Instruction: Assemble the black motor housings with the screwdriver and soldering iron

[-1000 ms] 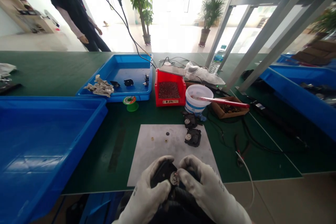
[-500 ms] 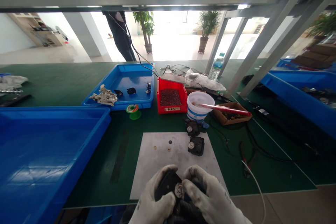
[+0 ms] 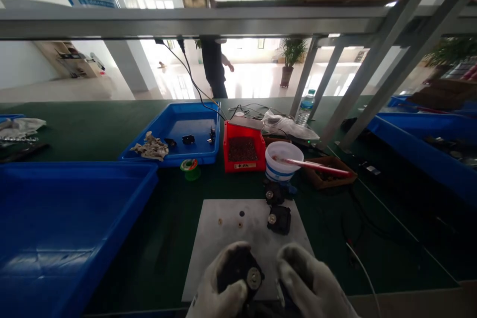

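My left hand, in a pale glove, is wrapped round a black part with a round silver piece on its face. To its right, my right hand, gloved too, has its fingers curled round something dark that I cannot make out, apart from the black part. Both hands are over the near edge of a white sheet. Two more black parts with silver discs, one at the sheet's right side and one behind it, lie close together. Several small round pieces rest on the sheet.
Blue trays stand at left, behind and right. Beyond the sheet are a green spool, a red bin, a white tub and a brown box. A person is across the table.
My right hand has moved away from the black part in my left hand, opening a gap between them. The view has tilted up slightly. The person in the background has moved to the right.
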Available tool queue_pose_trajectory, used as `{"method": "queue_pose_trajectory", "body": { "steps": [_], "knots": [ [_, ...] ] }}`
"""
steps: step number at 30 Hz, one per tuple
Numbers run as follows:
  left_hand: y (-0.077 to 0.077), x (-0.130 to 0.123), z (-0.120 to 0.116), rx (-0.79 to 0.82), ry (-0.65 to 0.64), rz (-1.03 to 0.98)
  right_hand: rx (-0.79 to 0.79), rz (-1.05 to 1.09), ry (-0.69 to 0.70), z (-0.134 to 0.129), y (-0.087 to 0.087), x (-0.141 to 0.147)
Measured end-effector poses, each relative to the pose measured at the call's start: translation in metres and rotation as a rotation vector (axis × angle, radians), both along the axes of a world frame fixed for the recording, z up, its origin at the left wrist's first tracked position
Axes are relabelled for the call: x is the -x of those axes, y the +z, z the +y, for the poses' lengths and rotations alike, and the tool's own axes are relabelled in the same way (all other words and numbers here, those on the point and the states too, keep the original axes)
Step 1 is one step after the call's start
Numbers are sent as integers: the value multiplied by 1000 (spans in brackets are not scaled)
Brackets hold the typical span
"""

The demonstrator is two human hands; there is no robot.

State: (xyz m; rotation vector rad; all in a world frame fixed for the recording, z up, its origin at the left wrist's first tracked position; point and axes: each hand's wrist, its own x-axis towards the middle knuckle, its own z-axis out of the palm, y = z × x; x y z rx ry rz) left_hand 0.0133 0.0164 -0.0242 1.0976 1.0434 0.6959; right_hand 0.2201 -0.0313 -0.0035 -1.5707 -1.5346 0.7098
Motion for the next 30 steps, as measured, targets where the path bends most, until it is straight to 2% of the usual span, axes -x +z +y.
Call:
{"method": "queue_pose_trajectory", "body": {
  "steps": [1, 3, 5, 7, 11, 17, 30],
  "knots": [
    [7, -3, 0, 4, -1, 0, 3, -35, -39, 0, 6, 0],
    [18, -8, -1, 38, -18, 12, -117, -151, -65, 3, 17, 0],
    [24, -9, -2, 86, -55, -3, -263, -236, -32, 7, 23, 2],
    [25, -9, -3, 111, -75, -27, -323, -274, 9, 9, 25, 5],
    [22, -7, -4, 98, -52, -32, -342, -306, 37, 10, 25, 7],
    [20, -11, -5, 194, -74, -51, -367, -344, 37, 12, 28, 6],
    [16, -12, -7, 185, -47, -60, -393, -377, 30, 12, 22, 5]
  ]
}}
